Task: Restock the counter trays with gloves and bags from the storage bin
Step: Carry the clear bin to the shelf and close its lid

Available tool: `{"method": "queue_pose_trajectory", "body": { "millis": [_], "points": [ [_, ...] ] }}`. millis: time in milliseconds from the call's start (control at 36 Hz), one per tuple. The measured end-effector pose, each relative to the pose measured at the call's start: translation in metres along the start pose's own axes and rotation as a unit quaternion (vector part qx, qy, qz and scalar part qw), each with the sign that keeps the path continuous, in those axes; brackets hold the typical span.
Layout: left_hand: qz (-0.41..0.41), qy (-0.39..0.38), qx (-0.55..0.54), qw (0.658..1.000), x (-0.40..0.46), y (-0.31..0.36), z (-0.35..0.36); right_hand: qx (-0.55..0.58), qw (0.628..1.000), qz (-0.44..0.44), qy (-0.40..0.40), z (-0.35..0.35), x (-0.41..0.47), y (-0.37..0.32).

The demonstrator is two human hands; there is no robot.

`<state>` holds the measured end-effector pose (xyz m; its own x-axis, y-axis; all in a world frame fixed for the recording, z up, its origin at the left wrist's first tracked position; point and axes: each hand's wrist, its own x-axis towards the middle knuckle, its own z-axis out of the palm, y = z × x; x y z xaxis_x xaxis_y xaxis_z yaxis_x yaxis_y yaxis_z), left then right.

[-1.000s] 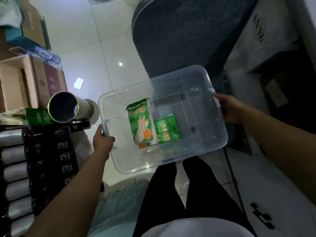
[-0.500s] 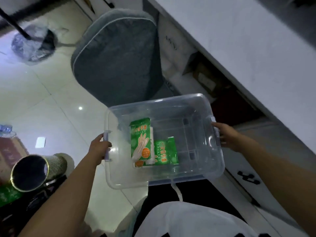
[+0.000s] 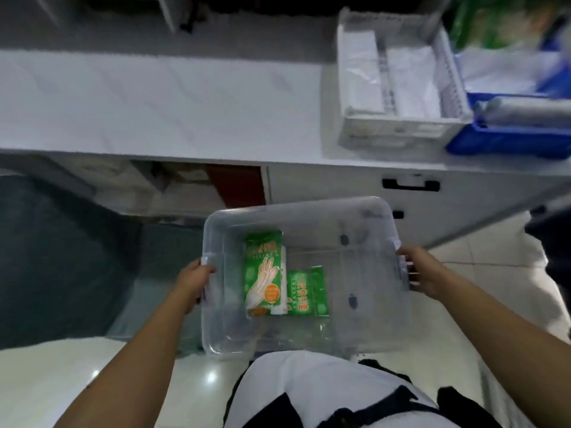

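Note:
I carry a clear plastic storage bin (image 3: 364, 335) in front of my waist. My left hand (image 3: 193, 281) grips its left handle and my right hand (image 3: 421, 271) grips its right handle. Two green glove packets lie inside: a taller one with a hand picture (image 3: 264, 270) and a flatter one (image 3: 307, 291) beside it on the right. On the white counter (image 3: 154, 103) ahead stand a white slatted tray (image 3: 398, 131) holding white bags and a blue tray (image 3: 509, 143) holding grey rolls.
A dark grey padded chair (image 3: 55, 257) stands at the left, below the counter edge. White drawers with black handles (image 3: 411, 184) face me under the counter. Open shelves with cardboard boxes (image 3: 173, 186) sit to their left. The floor is pale tile.
My view has swung from the floor and chair round to the counter. The bin stays held by both handles, and the trays have come into sight at the upper right.

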<state>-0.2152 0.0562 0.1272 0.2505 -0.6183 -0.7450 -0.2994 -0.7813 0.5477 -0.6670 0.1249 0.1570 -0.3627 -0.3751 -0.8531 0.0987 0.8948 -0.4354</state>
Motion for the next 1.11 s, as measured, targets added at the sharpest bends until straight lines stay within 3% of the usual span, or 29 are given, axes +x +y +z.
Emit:
{"method": "queue_pose_trajectory", "body": {
  "millis": [194,389,444,639,778,889,1111],
  "points": [
    [0.076,-0.082,0.127,0.986,-0.043,0.065,0.160,0.185,0.980,0.018,0.072,-0.159,-0.028,0.110],
    [0.159,-0.179,0.266,0.934,-0.101,0.099,0.353,0.368,0.907,0.070,0.192,-0.263,-0.059,0.251],
    [0.201,-0.199,0.310,0.908,-0.133,0.105,0.404,0.415,0.884,0.098,0.194,-0.281,-0.075,0.290],
    [0.347,-0.311,0.449,0.762,-0.240,0.140,0.562,0.553,0.787,0.154,0.226,-0.315,-0.121,0.386],
    [0.391,-0.351,0.489,0.696,-0.293,0.171,0.651,0.628,0.724,0.168,0.230,-0.325,-0.133,0.398],
    [0.419,-0.358,0.493,0.673,-0.320,0.206,0.714,0.670,0.687,0.157,0.234,-0.333,-0.125,0.371],
    [0.452,-0.363,0.501,0.642,-0.343,0.308,0.812,0.683,0.663,0.109,0.286,-0.401,-0.081,0.282]
  ]
}}
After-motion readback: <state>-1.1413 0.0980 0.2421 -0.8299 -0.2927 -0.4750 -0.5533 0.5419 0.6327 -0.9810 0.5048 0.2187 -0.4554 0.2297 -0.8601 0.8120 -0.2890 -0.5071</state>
